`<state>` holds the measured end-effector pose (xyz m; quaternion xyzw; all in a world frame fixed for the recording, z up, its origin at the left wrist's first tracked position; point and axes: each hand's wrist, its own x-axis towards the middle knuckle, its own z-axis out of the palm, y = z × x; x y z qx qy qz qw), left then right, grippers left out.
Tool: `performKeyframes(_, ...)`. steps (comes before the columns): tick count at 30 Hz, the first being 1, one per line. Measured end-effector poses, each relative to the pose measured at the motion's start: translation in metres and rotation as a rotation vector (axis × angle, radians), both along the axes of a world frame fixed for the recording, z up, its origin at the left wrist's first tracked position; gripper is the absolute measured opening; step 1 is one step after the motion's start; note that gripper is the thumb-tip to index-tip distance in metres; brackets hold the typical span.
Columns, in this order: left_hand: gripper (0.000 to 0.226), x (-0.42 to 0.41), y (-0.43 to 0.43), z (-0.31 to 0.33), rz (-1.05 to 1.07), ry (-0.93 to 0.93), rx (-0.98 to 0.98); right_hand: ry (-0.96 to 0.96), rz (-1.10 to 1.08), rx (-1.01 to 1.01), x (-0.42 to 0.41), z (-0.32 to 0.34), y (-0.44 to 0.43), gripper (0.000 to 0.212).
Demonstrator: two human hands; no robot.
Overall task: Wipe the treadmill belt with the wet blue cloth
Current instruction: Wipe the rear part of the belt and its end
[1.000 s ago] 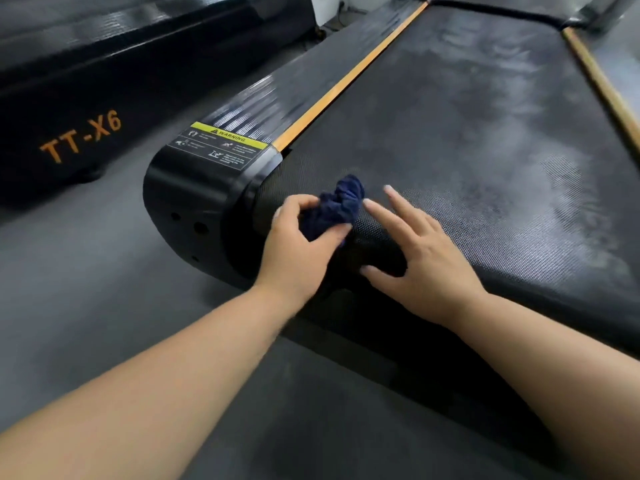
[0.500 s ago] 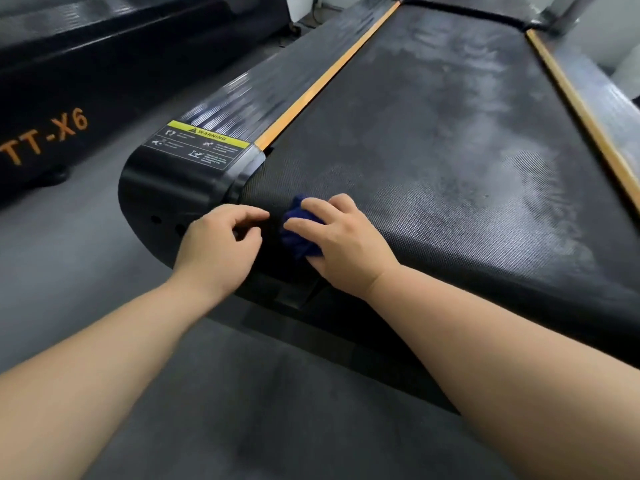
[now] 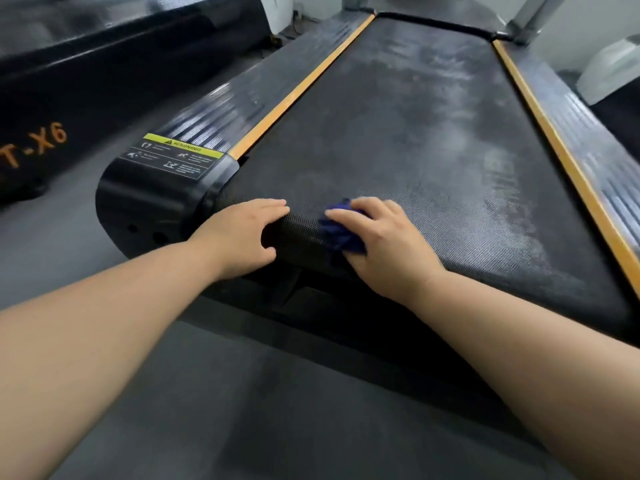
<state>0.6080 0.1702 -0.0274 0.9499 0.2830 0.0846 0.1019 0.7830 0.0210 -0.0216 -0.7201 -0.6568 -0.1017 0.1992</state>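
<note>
— What's going on at the left there?

— The left hand is resting on the rounded back edge of the belt, just beside the end cap with the warning label. Its fingers are lying open and flat, gripping nothing. A second ago that hand was the one clutching the cloth; now it's only bracing.

— So where's the cloth going?

— The cloth is sitting further right now, bunched on the belt's back curve, and the right hand is pressing down on top of it, fingers curled over it and holding it against the surface. Half a second ago it was close to the left corner; it's been sliding away from the cap since.

— Meaning the handover is done?

— I'd say so. The wiping looks to be starting along the back edge, heading rightward.

— And the rest of the belt?

— Pale smudgy patches are showing across the middle and right, up toward the orange strip. I'm guessing plenty is left to wipe.
</note>
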Motion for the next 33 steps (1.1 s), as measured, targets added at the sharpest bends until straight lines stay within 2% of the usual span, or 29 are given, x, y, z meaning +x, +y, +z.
performKeyframes(5,0.077,-0.004,0.004,0.001,-0.04,0.089,0.043,-0.009,0.016,-0.114,-0.031,-0.01,0.047,0.05)
performKeyframes(10,0.07,0.01,-0.002,0.004,-0.01,0.124,0.105,-0.03,-0.012,-0.044,0.007,-0.015,-0.004,0.05)
performKeyframes(17,0.094,0.075,-0.052,0.015,-0.291,0.285,0.133,-0.071,-0.167,-0.112,0.071,-0.009,-0.105,0.054)
performKeyframes(21,0.1,0.098,-0.076,0.022,-0.331,0.357,0.17,-0.083,-0.186,-0.128,0.075,0.003,-0.123,0.051)
performKeyframes(25,0.081,0.101,-0.085,0.012,-0.228,0.27,0.183,-0.021,-0.152,-0.074,0.053,0.004,-0.075,0.052)
performKeyframes(28,0.074,0.103,-0.087,0.005,-0.195,0.237,0.273,0.015,-0.169,-0.077,0.057,-0.009,-0.071,0.052)
performKeyframes(33,0.083,0.121,-0.1,0.009,-0.231,0.252,0.184,-0.051,-0.211,-0.12,0.092,-0.005,-0.127,0.052)
